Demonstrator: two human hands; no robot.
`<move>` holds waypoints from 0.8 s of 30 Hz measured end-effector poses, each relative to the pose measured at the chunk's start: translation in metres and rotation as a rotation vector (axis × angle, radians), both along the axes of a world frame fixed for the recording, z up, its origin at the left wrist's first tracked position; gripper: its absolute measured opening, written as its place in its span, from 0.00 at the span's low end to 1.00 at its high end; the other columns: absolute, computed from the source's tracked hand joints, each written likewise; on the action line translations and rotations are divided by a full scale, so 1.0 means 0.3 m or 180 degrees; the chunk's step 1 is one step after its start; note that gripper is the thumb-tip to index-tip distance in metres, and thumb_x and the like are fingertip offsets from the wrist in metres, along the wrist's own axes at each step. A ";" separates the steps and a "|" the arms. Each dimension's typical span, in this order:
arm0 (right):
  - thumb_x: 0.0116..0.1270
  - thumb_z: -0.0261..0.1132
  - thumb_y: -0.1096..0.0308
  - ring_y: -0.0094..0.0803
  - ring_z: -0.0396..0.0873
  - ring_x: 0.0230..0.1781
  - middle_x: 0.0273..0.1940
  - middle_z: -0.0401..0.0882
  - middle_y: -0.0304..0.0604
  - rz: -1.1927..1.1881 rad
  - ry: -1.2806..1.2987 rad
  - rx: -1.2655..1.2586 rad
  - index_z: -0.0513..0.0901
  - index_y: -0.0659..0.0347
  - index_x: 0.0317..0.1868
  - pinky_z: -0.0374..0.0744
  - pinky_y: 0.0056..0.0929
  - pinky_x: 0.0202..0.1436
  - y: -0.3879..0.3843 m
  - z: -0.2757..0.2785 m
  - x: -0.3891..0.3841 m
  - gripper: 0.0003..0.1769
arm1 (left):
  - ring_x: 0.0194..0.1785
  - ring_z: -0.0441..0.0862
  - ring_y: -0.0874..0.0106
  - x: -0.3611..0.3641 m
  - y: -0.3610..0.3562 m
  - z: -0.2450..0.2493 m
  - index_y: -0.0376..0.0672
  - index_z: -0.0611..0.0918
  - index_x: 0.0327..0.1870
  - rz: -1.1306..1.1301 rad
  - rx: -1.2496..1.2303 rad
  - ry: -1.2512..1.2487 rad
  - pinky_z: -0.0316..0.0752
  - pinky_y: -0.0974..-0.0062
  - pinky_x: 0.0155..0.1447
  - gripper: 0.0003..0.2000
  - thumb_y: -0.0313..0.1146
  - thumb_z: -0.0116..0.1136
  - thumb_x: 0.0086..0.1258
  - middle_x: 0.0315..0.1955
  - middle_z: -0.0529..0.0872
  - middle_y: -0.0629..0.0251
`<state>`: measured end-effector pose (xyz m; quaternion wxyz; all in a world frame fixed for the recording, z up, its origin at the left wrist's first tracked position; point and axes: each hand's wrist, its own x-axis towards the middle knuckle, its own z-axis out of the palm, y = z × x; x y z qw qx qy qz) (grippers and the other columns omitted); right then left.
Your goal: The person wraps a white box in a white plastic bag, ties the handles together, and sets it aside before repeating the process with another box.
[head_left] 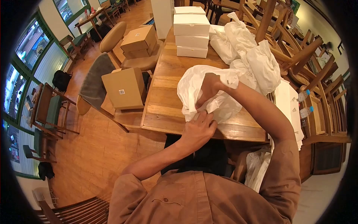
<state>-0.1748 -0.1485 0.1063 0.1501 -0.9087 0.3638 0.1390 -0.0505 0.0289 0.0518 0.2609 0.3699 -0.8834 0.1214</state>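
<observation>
A white plastic bag (188,84) lies crumpled at the near part of the wooden table (160,108). My left hand (200,128) is closed on the bag's near edge, fingers bent and pinching the plastic. Within the bag's mouth, my right hand (210,86) points downward with its fingers together. Folds of plastic hide its fingertips, so I cannot make out what they hold. Whatever the bag contains is hidden. Beyond and to the right lie several filled white plastic bags (263,65), closed at the top.
White boxes (192,30) are stacked at the table's far end. Flat white cartons (287,108) lie along the right edge, beside bottles with blue caps (306,111). Brown cardboard boxes (125,89) rest on chairs at left. Upturned wooden chairs (298,52) crowd the right.
</observation>
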 end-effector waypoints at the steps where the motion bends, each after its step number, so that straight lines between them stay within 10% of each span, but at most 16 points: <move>1: 0.42 0.76 0.31 0.52 0.77 0.63 0.59 0.81 0.57 0.0008 0.0444 0.0000 0.80 0.53 0.65 0.75 0.43 0.66 -0.010 -0.009 0.026 0.52 | 0.50 0.79 0.64 -0.008 -0.009 0.008 0.45 0.82 0.41 -0.0105 -0.0137 0.0185 0.74 0.62 0.54 0.10 0.31 0.61 0.58 0.40 0.80 0.64; 10: 0.37 0.82 0.42 0.49 0.76 0.65 0.61 0.80 0.56 0.0100 0.0677 -0.0835 0.79 0.57 0.65 0.76 0.43 0.67 0.085 0.065 0.082 0.53 | 0.41 0.86 0.65 0.041 -0.060 0.175 0.48 0.79 0.45 -0.0698 -0.0115 -0.0091 0.80 0.68 0.41 0.10 0.31 0.59 0.62 0.38 0.85 0.67; 15: 0.28 0.87 0.45 0.64 0.58 0.76 0.76 0.49 0.68 -0.0381 0.0181 -0.0127 0.51 0.50 0.81 0.67 0.51 0.76 -0.001 -0.071 0.035 0.79 | 0.37 0.87 0.69 0.076 -0.047 0.235 0.49 0.78 0.48 -0.0782 0.0097 -0.0149 0.79 0.70 0.40 0.12 0.32 0.60 0.63 0.44 0.86 0.68; 24: 0.40 0.82 0.39 0.61 0.50 0.81 0.82 0.39 0.61 -0.0652 0.0972 0.0182 0.38 0.38 0.84 0.63 0.57 0.78 0.028 0.172 0.038 0.78 | 0.42 0.85 0.64 0.122 -0.050 0.245 0.42 0.79 0.59 0.0153 0.0346 -0.0755 0.74 0.61 0.52 0.20 0.27 0.59 0.65 0.37 0.85 0.63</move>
